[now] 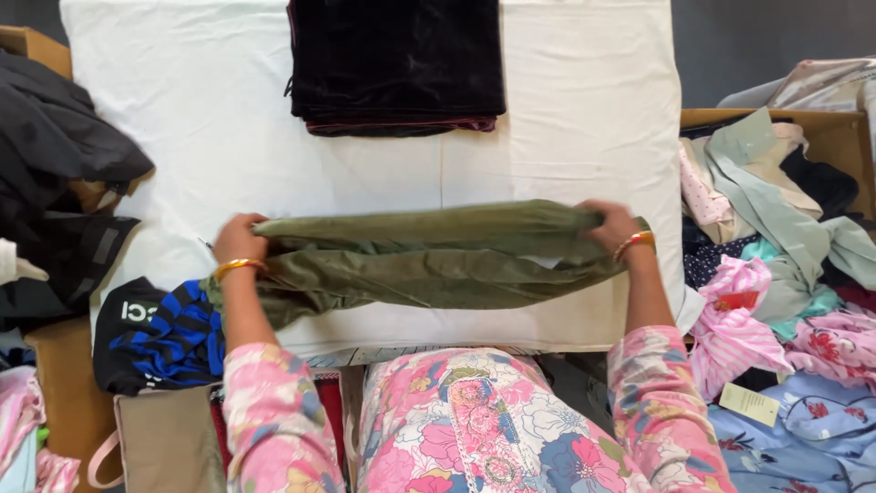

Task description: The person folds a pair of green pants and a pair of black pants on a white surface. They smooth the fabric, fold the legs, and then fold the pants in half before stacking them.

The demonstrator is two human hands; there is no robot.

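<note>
There are two hands, the left hand [239, 239] and the right hand [610, 225], and they hold one green cloth [429, 260]. Each wrist has one gold bangle, so two bangles [239, 267]. Above the green cloth lies one stack of dark folded cloths [397, 64]. One white sheet [182, 110] covers the table. Left of the green cloth sits one blue and black striped cloth [178, 333]. Right of it is one big pile of mixed clothes [785, 265], too many to count.

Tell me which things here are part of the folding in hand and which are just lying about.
In hand: olive green garment, gripped by left hand and right hand, on the white sheet.
Lying about: folded dark velvet stack, blue striped garment, heap of clothes, tan bag.
</note>
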